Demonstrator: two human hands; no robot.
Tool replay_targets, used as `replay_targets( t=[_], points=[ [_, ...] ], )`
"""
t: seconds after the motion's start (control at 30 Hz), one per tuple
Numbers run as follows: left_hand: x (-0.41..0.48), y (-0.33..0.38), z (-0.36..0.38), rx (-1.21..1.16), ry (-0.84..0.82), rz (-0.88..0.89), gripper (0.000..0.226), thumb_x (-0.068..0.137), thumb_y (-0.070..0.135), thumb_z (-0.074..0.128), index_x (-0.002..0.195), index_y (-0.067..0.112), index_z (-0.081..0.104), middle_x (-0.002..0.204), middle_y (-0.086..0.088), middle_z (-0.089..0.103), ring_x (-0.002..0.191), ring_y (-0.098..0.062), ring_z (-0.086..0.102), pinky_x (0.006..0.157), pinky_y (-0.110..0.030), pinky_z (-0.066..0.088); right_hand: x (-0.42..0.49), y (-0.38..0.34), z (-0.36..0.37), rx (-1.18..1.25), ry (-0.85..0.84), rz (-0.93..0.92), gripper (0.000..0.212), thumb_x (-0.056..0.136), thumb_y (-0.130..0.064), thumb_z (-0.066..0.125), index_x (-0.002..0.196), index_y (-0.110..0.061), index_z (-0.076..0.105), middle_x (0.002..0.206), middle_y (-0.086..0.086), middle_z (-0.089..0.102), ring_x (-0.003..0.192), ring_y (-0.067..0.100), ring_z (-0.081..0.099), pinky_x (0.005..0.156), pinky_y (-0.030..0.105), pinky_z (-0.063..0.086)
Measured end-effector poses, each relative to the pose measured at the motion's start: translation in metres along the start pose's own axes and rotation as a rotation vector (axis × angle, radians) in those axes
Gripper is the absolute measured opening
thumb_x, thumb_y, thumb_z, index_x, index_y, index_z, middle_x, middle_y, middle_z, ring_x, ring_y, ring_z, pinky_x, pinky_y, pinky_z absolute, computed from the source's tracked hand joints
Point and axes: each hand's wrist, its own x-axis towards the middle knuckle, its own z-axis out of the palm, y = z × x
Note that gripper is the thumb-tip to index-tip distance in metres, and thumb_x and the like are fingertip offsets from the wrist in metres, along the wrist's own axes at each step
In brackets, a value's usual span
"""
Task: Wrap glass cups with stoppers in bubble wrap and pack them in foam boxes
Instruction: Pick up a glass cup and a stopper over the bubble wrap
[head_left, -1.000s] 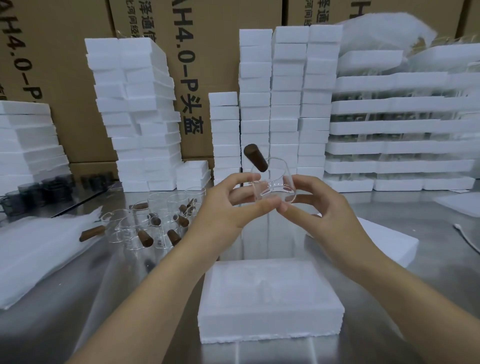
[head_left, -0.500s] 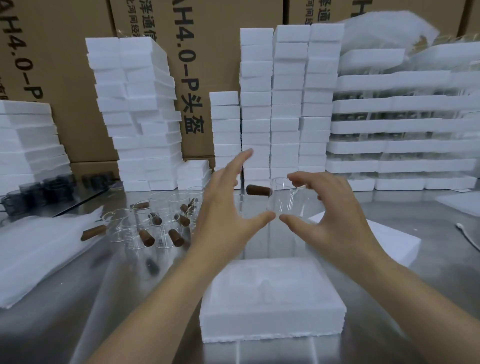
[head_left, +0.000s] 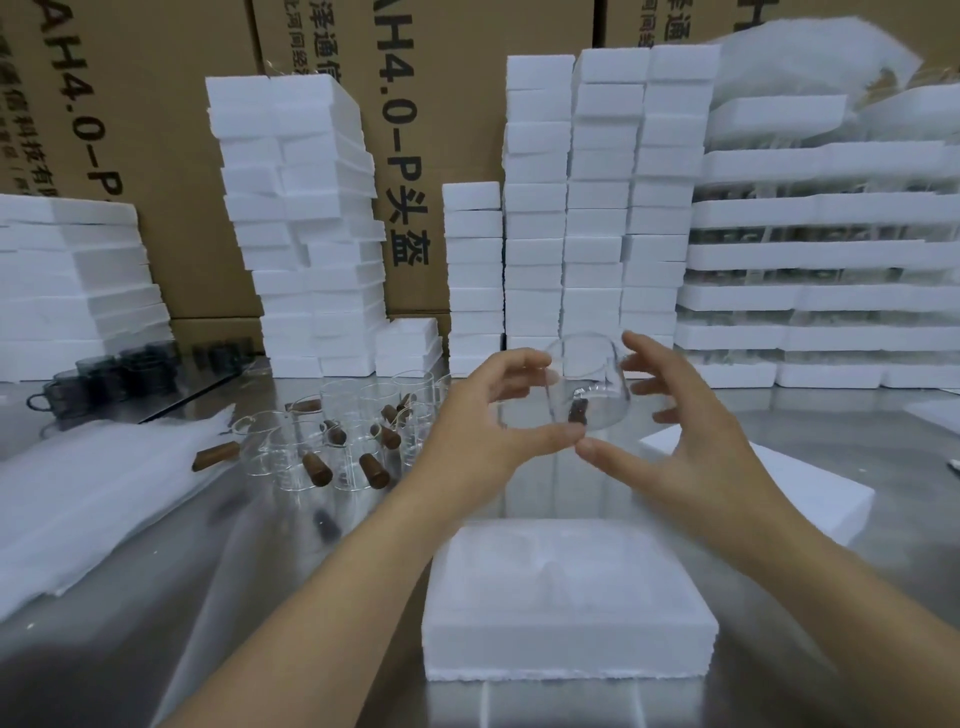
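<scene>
Glass cup (head_left: 589, 384) now inverted, both hands' grip around it; behind, cartons (head_left: 415, 156) lettered "4.0-P头盔".

Between the hands, the glass cup (head_left: 589, 382) is clear, thin-walled and glossy, with a dark brown, wood-looking stopper (head_left: 577, 413) seen through it. Below the hands the foam box (head_left: 569, 597) is white, matt and grainy, ragged along its lower edge. The table (head_left: 291, 587) under it is brushed metal, smooth and mirror-like with soft reflections. Left of the hands stand more clear glass cups (head_left: 337, 441) with brown matt stoppers, and beyond them translucent white wrap sheets (head_left: 88, 499), soft and faintly textured. Behind the hands rise matt white foam stacks (head_left: 597, 197) against brown cardboard cartons (head_left: 436, 104), matt with black print.
</scene>
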Motion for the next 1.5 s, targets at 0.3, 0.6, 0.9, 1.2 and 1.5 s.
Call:
replay_targets(
  t=[0.3,0.6,0.9,1.2,1.5],
  points=[
    [0.003,0.000,-0.014,-0.395,-0.176,-0.249,0.054,0.090,0.049,0.085,0.140,0.037,0.068,0.135,0.016,0.074,0.125,0.002,0.066,0.099,-0.033,0.047,0.005,-0.011,0.002,0.409,-0.155,0.201,0.036,0.108,-0.040,0.049,0.102,-0.019,0.078,0.085,0.007,0.076,0.078,0.017,0.069,0.076,0.038,0.050],
    [-0.003,0.016,-0.012,-0.410,0.109,-0.306,0.045,0.088,0.034,0.089,0.129,0.036,0.070,0.112,0.017,0.079,0.107,-0.002,0.073,0.086,-0.025,0.056,0.003,0.010,0.014,0.290,-0.045,0.175,0.031,0.110,-0.033,0.048,0.092,-0.031,0.073,0.080,0.000,0.072,0.058,0.013,0.061,0.060,0.037,0.046],
    [-0.003,0.004,-0.171,0.499,0.733,-0.135,0.021,0.100,0.019,0.064,0.119,0.027,0.071,0.124,0.008,0.073,0.115,-0.016,0.067,0.097,-0.035,0.054,-0.001,0.014,0.016,-0.016,0.054,0.128,0.040,0.093,-0.067,0.037,0.107,-0.039,0.062,0.085,-0.016,0.071,0.055,0.010,0.065,0.044,0.023,0.043],
    [-0.058,-0.064,-0.274,0.876,0.435,-0.687,0.030,0.101,0.022,0.064,0.071,0.019,0.062,0.076,-0.011,0.056,0.084,-0.034,0.058,0.074,-0.041,0.046,-0.004,-0.001,0.014,-0.223,0.036,0.062,0.021,0.102,-0.060,0.033,0.100,-0.049,0.050,0.097,-0.036,0.064,0.065,0.009,0.067,0.064,0.043,0.054],
    [-0.053,-0.024,-0.268,0.886,0.720,-0.566,0.042,0.110,0.027,0.052,0.074,0.013,0.069,0.075,-0.013,0.065,0.085,-0.041,0.067,0.071,-0.038,0.046,-0.004,0.001,0.014,-0.279,0.111,0.071,0.020,0.105,-0.056,0.035,0.096,-0.047,0.050,0.085,-0.043,0.061,0.060,0.007,0.064,0.054,0.034,0.046]
  ],
)
